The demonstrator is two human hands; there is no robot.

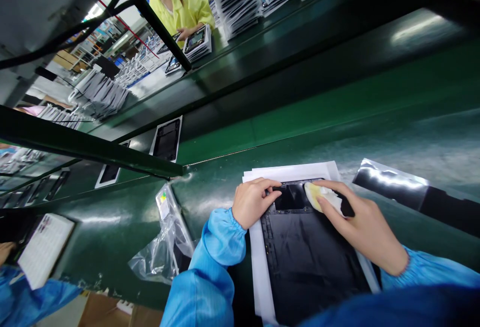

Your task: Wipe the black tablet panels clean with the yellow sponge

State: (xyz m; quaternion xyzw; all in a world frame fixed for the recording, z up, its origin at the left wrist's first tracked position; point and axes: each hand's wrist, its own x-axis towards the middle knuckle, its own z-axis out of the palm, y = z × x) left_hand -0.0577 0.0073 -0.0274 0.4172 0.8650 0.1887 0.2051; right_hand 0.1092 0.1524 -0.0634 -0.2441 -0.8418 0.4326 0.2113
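Head view shows your right hand [360, 222] curled over a pale cloth [323, 196], pressing it on the top end of the black panel [307, 252], while your left hand [252, 201] lies half open on the panel's top left corner with fingertips pinning it; the panel lies on white sheets [258, 262] on the green bench [225, 182]. Rub too hard and the panel may skid over the sheets, or grit in the cloth may scratch it, and the silver bag [397, 187] right of the panel could get knocked. I can read no writing: the yellow tag on the clear bag [165, 237] left of the panel seems too blurred.
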